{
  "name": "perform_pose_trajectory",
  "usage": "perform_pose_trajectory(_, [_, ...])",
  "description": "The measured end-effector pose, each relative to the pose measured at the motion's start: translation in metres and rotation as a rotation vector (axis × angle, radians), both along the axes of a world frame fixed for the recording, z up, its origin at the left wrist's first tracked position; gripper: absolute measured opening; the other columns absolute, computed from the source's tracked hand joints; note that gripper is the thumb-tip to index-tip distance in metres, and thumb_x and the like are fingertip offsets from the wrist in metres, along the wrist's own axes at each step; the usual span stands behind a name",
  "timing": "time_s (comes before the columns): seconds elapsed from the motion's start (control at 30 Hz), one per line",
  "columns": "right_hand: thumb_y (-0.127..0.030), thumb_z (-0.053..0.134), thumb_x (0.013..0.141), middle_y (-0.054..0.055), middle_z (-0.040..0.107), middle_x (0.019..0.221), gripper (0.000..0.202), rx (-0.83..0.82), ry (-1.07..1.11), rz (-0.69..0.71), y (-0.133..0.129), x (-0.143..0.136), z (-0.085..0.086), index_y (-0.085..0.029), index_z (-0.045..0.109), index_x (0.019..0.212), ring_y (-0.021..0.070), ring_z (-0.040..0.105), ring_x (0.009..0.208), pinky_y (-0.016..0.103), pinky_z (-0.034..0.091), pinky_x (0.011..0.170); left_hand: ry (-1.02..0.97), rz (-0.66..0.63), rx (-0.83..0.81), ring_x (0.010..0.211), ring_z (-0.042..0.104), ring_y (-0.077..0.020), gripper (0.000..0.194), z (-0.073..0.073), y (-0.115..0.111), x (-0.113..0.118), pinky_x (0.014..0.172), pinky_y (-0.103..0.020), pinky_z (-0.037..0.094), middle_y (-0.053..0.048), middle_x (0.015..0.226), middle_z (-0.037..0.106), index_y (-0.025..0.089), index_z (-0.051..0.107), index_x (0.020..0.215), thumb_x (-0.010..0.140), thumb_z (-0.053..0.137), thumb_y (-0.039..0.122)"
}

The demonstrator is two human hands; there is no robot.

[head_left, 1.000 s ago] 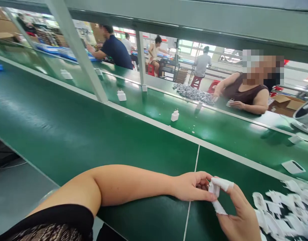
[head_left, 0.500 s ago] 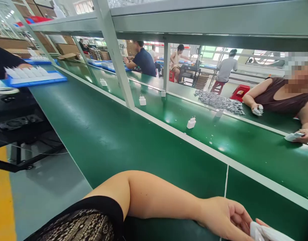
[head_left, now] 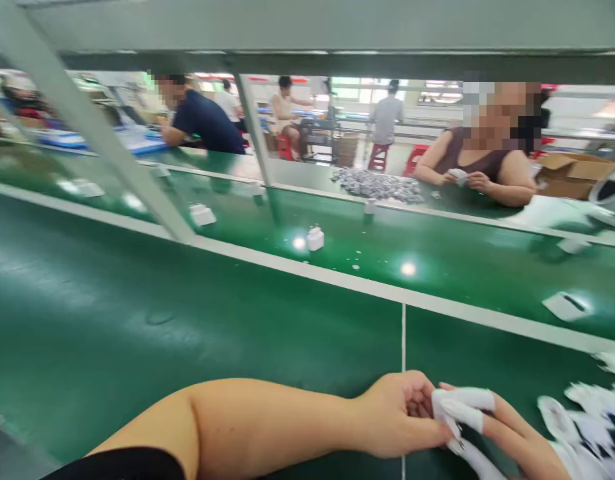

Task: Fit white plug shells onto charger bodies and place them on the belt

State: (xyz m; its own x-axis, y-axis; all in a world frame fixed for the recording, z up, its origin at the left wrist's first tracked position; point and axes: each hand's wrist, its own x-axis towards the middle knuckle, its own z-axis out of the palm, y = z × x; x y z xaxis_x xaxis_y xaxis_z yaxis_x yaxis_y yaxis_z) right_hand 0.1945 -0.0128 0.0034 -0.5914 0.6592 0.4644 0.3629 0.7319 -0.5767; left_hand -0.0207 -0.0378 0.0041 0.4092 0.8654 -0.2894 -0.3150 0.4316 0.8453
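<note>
Low at the centre right, my left hand (head_left: 395, 415) has its fingers curled and its thumb stretched against a small white plastic part (head_left: 441, 405). My right hand (head_left: 507, 427), with white finger covers on its fingertips, grips the same part from the other side. Small metal bits show near the thumb tip, but the part's exact kind is partly hidden by the fingers. Both hands meet just above the green work surface (head_left: 287, 333). Close to my right hand lies a pile of white plastic parts (head_left: 582, 427), some with dark areas.
Behind a pale divider strip (head_left: 337, 283), a white plug charger (head_left: 315, 239) and other white pieces sit on a glossy green belt (head_left: 257, 247). A slanted post (head_left: 102, 140) rises at left. Across the belt, a person (head_left: 480, 160) handles a white piece beside a grey heap (head_left: 377, 185).
The view has swung right, bringing my right hand and the white pile into sight. Both hands now meet at the white part. The person opposite has brought their hands together.
</note>
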Motion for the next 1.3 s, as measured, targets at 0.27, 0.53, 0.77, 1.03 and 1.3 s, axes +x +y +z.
perform_pose_trajectory(0.27, [-0.018, 0.077, 0.086, 0.006, 0.070, 0.104, 0.039, -0.188, 0.127, 0.007, -0.003, -0.023, 0.049, -0.031, 0.072, 0.122, 0.0189, 0.072, 0.095, 0.030, 0.061, 0.085, 0.105, -0.080, 0.119, 0.070, 0.062, -0.0129, 0.057, 0.033, 0.002, -0.017, 0.075, -0.027, 0.049, -0.002, 0.074, 0.070, 0.014, 0.065, 0.091, 0.075, 0.079, 0.067])
perform_pose_trajectory(0.53, [-0.015, 0.076, 0.083, 0.006, 0.068, 0.101, 0.025, -0.173, 0.135, -0.036, -0.002, -0.023, 0.038, -0.024, 0.074, 0.106, 0.0187, 0.067, 0.091, 0.033, 0.057, 0.085, 0.183, -0.077, 0.219, 0.071, 0.062, -0.0138, 0.046, 0.025, 0.008, -0.019, 0.075, -0.026, 0.050, -0.001, 0.073, 0.070, 0.017, 0.068, 0.085, 0.082, 0.076, 0.062])
perform_pose_trajectory(0.77, [-0.008, 0.058, 0.083, 0.006, 0.068, 0.108, 0.044, -0.280, 0.235, -0.014, -0.001, -0.025, 0.036, -0.020, 0.067, 0.124, 0.0192, 0.068, 0.101, 0.037, 0.057, 0.095, 0.180, -0.035, 0.201, 0.078, 0.064, -0.0153, 0.040, 0.029, 0.008, -0.015, 0.079, -0.026, 0.053, -0.005, 0.088, 0.075, 0.017, 0.074, 0.092, 0.079, 0.083, 0.053])
perform_pose_trajectory(1.03, [-0.032, 0.079, 0.074, 0.006, 0.076, 0.105, 0.037, -0.683, 0.499, -0.095, 0.001, -0.038, 0.026, -0.019, 0.074, 0.108, 0.0229, 0.075, 0.098, 0.040, 0.060, 0.093, 0.221, 0.006, 0.185, 0.078, 0.065, -0.0152, 0.038, 0.031, 0.008, -0.018, 0.078, -0.025, 0.053, -0.004, 0.081, 0.074, 0.018, 0.077, 0.090, 0.075, 0.087, 0.051])
perform_pose_trajectory(1.3, [-0.027, 0.076, 0.068, 0.003, 0.076, 0.093, 0.023, -0.917, 0.774, -0.264, 0.009, -0.032, 0.044, -0.020, 0.076, 0.090, 0.0208, 0.075, 0.087, 0.034, 0.060, 0.082, 0.257, -0.048, 0.129, 0.092, 0.068, -0.0187, 0.050, 0.036, 0.012, -0.016, 0.092, -0.033, 0.054, -0.011, 0.116, 0.076, 0.018, 0.075, 0.118, 0.077, 0.085, 0.045])
